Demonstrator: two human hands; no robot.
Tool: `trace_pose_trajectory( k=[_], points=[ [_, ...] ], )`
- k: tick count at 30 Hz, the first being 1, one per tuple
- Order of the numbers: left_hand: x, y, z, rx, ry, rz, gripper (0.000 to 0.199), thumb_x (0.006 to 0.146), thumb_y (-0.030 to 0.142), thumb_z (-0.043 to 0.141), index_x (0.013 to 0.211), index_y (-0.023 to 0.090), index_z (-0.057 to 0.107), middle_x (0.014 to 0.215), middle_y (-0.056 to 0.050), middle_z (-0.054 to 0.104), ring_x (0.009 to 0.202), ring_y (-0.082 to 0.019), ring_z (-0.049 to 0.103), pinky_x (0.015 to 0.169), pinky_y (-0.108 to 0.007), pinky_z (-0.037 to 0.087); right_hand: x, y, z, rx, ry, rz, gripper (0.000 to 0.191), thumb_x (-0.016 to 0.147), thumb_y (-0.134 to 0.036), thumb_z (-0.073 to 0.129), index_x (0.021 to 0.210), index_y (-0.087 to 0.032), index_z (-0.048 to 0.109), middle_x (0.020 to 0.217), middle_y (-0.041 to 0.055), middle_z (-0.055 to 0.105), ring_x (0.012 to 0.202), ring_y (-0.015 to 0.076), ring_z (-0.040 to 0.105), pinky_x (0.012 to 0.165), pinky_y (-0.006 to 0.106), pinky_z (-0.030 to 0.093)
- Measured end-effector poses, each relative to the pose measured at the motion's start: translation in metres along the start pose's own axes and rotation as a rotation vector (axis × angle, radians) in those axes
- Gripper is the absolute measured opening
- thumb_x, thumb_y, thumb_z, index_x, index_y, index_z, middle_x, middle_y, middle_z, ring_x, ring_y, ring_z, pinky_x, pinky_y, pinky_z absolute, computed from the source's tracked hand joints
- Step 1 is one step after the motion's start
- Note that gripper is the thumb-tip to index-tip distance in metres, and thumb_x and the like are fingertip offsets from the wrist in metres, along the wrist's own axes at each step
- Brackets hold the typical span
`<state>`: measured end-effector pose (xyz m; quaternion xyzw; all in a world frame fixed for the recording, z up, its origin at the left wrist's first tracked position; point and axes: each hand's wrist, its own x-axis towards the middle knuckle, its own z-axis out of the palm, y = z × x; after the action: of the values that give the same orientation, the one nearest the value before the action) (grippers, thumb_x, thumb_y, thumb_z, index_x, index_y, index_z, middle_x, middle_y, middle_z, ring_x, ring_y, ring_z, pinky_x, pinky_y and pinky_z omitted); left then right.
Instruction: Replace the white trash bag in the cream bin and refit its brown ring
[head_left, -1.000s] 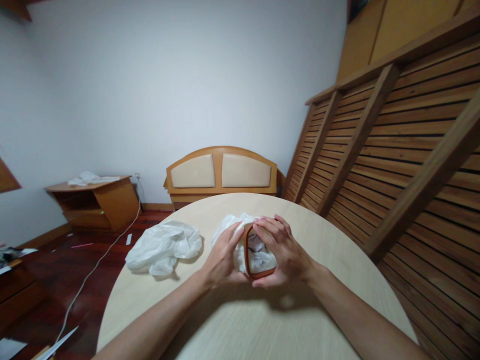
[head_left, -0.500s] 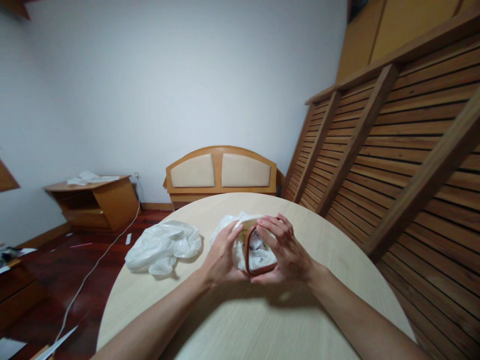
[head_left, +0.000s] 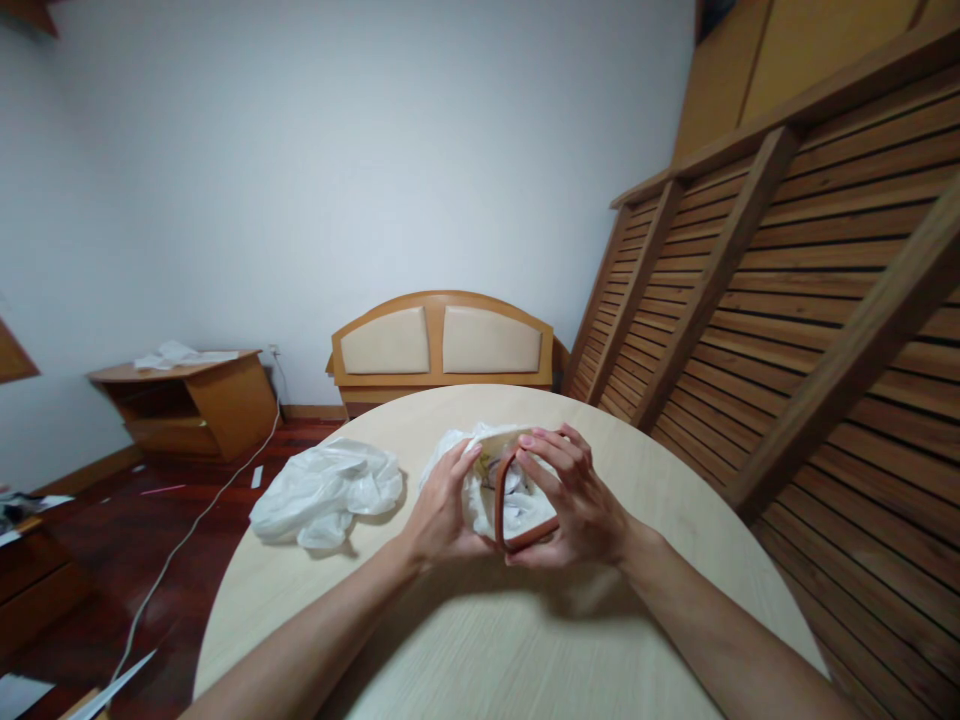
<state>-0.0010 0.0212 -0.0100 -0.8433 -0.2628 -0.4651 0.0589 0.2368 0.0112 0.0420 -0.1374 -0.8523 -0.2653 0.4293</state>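
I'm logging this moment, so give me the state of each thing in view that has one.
Brown-edged container: open, white crumpled material inside
Left hand: closed around the container's left side
Right hand: closed on its brown edge
White bag at left: crumpled, on the table
Low cabinet: upper compartment open
Pale cord: lying in a loose curve
Slatted panel: standing at a slant
Headboard: upright

Pale walls [head_left: 480, 150] rise above a dark, seemingly wooden floor [head_left: 112, 525]

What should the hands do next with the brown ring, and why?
Maybe the right hand should ease the brown ring away: it grips the ring, which tilts across the container's mouth, while the left hand cups the container's left side.
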Motion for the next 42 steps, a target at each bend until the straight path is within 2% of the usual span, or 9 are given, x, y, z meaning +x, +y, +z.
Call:
trace_pose_trajectory(
  k=[4,12,18,27,31,35,38,40,42],
  points=[
    [0.0,0.0,-0.001,-0.038,0.01,-0.022,0.122,0.064,0.057,0.083,0.156,0.029,0.008,0.15,-0.02,0.039,0.137,-0.041,0.045,0.111,-0.059,0.038,0.0,0.005,-0.007,-0.015,0.03,0.001,0.124,0.067,-0.078,0.067,0.16,-0.017,0.013,0.14,0.0188,0.046,0.13,0.0405,0.046,0.117,0.06,0.026],
    [-0.002,-0.004,0.0,-0.062,0.019,-0.116,0.123,0.062,0.042,0.085,0.156,0.027,0.007,0.149,-0.02,0.04,0.136,-0.04,0.046,0.109,-0.058,0.041,-0.014,0.033,-0.017,0.003,0.031,0.173,0.125,0.064,-0.076,0.07,0.161,-0.02,0.014,0.151,0.0199,0.034,0.134,0.048,0.04,0.111,0.066,0.031],
    [-0.001,-0.003,0.0,-0.07,0.055,-0.322,0.119,0.062,0.035,0.084,0.155,0.023,0.012,0.149,-0.019,0.043,0.135,-0.038,0.048,0.111,-0.057,0.042,-0.035,0.059,-0.015,-0.025,-0.078,0.248,0.122,0.068,-0.073,0.072,0.161,-0.018,0.016,0.153,0.0215,0.038,0.136,0.0449,0.041,0.11,0.063,0.034],
    [0.004,-0.014,0.001,-0.126,0.112,-0.623,0.107,0.072,0.044,0.081,0.155,0.021,0.016,0.149,-0.019,0.044,0.137,-0.037,0.048,0.114,-0.058,0.037,-0.057,0.08,-0.006,0.037,-0.255,0.371,0.112,0.072,-0.068,0.074,0.159,-0.018,0.025,0.148,0.0211,0.045,0.134,0.0397,0.045,0.109,0.061,0.039],
    [0.005,-0.016,0.002,-0.1,0.101,-0.592,0.106,0.076,0.046,0.079,0.155,0.02,0.015,0.153,-0.022,0.039,0.142,-0.037,0.043,0.117,-0.06,0.032,-0.056,0.078,-0.005,0.098,-0.295,0.384,0.11,0.07,-0.065,0.078,0.158,-0.018,0.029,0.147,0.0208,0.047,0.135,0.0382,0.046,0.11,0.06,0.04],
    [0.005,-0.012,0.0,0.018,0.097,-0.516,0.115,0.071,0.057,0.081,0.157,0.023,0.013,0.163,-0.024,0.018,0.153,-0.043,0.012,0.119,-0.067,0.019,-0.055,0.077,-0.006,0.115,-0.294,0.392,0.111,0.069,-0.065,0.078,0.157,-0.019,0.03,0.148,0.0204,0.048,0.135,0.038,0.047,0.11,0.06,0.04],
    [0.007,-0.005,-0.005,0.126,0.094,-0.45,0.124,0.065,0.061,0.083,0.158,0.025,0.012,0.166,-0.025,-0.001,0.151,-0.05,-0.008,0.113,-0.077,0.014,-0.056,0.078,-0.007,0.108,-0.312,0.411,0.109,0.069,-0.066,0.077,0.157,-0.019,0.032,0.148,0.0205,0.048,0.135,0.0382,0.047,0.11,0.061,0.04],
    [0.01,0.002,-0.008,0.18,0.11,-0.378,0.121,0.066,0.06,0.083,0.158,0.026,0.013,0.166,-0.023,-0.008,0.15,-0.051,-0.01,0.111,-0.078,0.015,-0.059,0.08,-0.007,0.097,-0.33,0.426,0.108,0.07,-0.067,0.077,0.156,-0.019,0.033,0.147,0.0206,0.049,0.135,0.0381,0.048,0.11,0.061,0.04],
    [0.012,0.009,-0.011,0.223,0.121,-0.278,0.108,0.074,0.053,0.08,0.157,0.028,0.017,0.168,-0.02,-0.002,0.152,-0.049,-0.004,0.113,-0.075,0.019,-0.063,0.083,-0.007,0.081,-0.346,0.442,0.107,0.07,-0.068,0.076,0.155,-0.019,0.035,0.147,0.0207,0.049,0.134,0.038,0.048,0.11,0.061,0.041]
  ],
)
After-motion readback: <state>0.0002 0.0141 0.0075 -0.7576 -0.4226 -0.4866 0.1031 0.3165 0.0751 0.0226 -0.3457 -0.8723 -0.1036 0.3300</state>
